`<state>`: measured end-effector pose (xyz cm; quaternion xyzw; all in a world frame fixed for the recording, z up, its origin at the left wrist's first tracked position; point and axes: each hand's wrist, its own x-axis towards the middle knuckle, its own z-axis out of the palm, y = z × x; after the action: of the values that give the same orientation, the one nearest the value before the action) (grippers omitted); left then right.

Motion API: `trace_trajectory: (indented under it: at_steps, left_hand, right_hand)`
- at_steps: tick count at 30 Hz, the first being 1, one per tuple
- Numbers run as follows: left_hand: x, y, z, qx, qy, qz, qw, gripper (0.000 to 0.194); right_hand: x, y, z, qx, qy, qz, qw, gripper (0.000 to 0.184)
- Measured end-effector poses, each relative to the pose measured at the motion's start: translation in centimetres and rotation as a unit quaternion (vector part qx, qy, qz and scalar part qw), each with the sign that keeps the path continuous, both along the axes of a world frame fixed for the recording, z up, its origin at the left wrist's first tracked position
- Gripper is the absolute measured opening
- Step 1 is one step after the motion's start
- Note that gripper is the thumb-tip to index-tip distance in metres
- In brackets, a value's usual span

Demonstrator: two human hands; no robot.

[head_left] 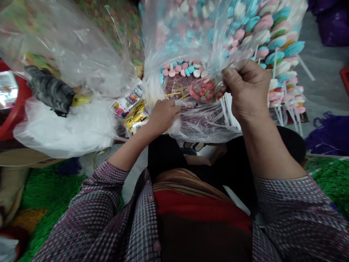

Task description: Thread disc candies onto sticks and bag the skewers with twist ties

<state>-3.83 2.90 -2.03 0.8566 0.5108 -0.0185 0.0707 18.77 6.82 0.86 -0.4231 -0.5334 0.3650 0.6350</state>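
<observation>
My right hand (249,87) pinches the top of a clear plastic bag (203,90) printed or filled with red rose shapes; which of the two I cannot tell. Lower and to the left, my left hand (163,115) rests with curled fingers at the crumpled clear plastic, and what is under its fingertips is hidden. Just beyond the hands lie loose pink, blue and white marshmallows (185,69). Gold twist ties (136,114) are beside my left hand. White sticks (227,109) lie under my right wrist.
Marshmallow skewers (283,43) are piled at the right. A large clear bag of coloured sweets (114,32) stands at the back left, with a white plastic bag (65,127), a dark striped roll (49,89) and a red basin (16,109) nearer. Purple strands (329,133) lie far right.
</observation>
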Motion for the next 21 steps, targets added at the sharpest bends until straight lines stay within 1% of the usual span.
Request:
trace_trajectory:
  at_steps: [2, 5, 8, 11, 14, 16, 18, 21]
  left_hand:
    - [0.1, -0.1, -0.2, 0.001, -0.009, -0.011, 1.0, 0.026]
    - [-0.3, -0.5, -0.6, 0.011, -0.028, -0.057, 0.998, 0.025]
    - [-0.8, -1.2, -1.2, 0.052, -0.054, -0.106, 0.992, 0.024]
    - [-1.0, -2.2, -1.5, 0.099, -0.082, -0.135, 0.982, 0.023]
    - [-0.7, -3.0, -1.5, 0.118, -0.088, -0.141, 0.979, 0.024]
    - [-0.4, -3.2, -1.1, 0.118, -0.083, -0.137, 0.98, 0.027]
    - [0.1, -2.9, -0.6, 0.118, -0.086, -0.122, 0.982, 0.031]
    - [1.2, -1.5, 0.0, 0.122, -0.122, -0.09, 0.981, 0.035]
  right_hand:
    - [0.0, 0.0, -0.1, 0.007, -0.002, 0.001, 1.0, 0.057]
    - [0.3, 0.3, -0.3, 0.028, -0.019, 0.011, 0.999, 0.056]
    - [0.7, 0.5, -0.6, 0.048, -0.015, 0.021, 0.998, 0.053]
    - [0.7, 0.6, -0.7, 0.06, -0.004, 0.031, 0.998, 0.049]
    - [0.7, 0.6, -0.6, 0.064, 0.005, 0.028, 0.998, 0.048]
    - [0.6, 0.5, -0.6, 0.063, 0.005, 0.023, 0.998, 0.048]
    - [0.6, 0.5, -0.6, 0.063, -0.002, 0.019, 0.998, 0.049]
    - [0.6, 0.5, -0.6, 0.06, -0.012, 0.016, 0.998, 0.051]
